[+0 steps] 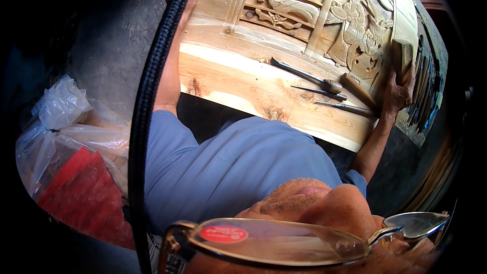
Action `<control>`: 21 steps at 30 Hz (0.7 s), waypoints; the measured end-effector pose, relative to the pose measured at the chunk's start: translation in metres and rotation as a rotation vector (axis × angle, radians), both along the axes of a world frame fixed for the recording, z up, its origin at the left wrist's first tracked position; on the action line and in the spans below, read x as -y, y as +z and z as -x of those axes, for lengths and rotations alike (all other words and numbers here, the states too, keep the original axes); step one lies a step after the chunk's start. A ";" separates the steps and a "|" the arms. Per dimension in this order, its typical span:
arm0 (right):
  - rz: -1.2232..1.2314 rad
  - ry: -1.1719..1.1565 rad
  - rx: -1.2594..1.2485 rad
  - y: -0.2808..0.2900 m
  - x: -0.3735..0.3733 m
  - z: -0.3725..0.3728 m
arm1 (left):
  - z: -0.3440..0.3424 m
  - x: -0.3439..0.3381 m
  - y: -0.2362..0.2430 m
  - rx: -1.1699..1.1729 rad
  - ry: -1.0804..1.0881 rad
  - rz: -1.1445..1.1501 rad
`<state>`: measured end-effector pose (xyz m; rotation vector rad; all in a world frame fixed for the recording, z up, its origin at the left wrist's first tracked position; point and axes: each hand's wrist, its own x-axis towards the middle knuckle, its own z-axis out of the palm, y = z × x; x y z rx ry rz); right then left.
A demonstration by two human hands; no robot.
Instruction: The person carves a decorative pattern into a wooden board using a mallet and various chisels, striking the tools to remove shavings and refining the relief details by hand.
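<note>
A carved wooden panel (284, 50) lies in front of me, with figures in relief on its far part and a plain border along its near side. My left hand (190, 2) is at the panel's left edge, partly covered by a black cord; its fingers are mostly hidden. At the panel's right side, my right hand (399, 91) is closed around a wooden block (403, 55). Beside that hand lies a wooden stick (361, 91). Next to it on the border rest a chisel with a round wooden handle (307, 75) and two thinner chisels (319, 92) (345, 107).
Several more carving tools (423, 89) lie in a row beyond my right hand. The braided black cord (158, 71) hangs down across the left of the view. On the left are a tied clear plastic bag (63, 106) and a red sheet (83, 193). Wooden strips (436, 177) lie at the lower right.
</note>
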<state>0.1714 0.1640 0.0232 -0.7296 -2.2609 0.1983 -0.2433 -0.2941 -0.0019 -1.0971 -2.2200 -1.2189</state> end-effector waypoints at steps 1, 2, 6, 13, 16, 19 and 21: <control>0.003 -0.003 0.003 0.001 0.001 0.000 | 0.001 -0.001 0.001 -0.080 -0.008 0.012; 0.001 -0.004 0.002 0.002 0.002 0.000 | 0.001 0.000 0.000 0.051 0.007 0.013; -0.001 0.021 -0.002 0.004 0.002 0.006 | -0.007 0.015 0.004 0.374 0.046 -0.025; -0.015 0.011 0.006 0.007 0.001 0.000 | -0.007 0.000 0.004 0.505 0.057 -0.042; -0.010 0.030 0.000 0.007 0.001 0.000 | 0.000 -0.001 -0.001 0.053 0.081 0.045; -0.004 0.032 -0.005 0.006 0.000 -0.001 | -0.002 0.002 0.000 0.120 0.132 0.138; -0.058 -0.007 0.016 0.001 -0.004 -0.002 | 0.003 -0.003 0.000 -0.030 0.208 0.211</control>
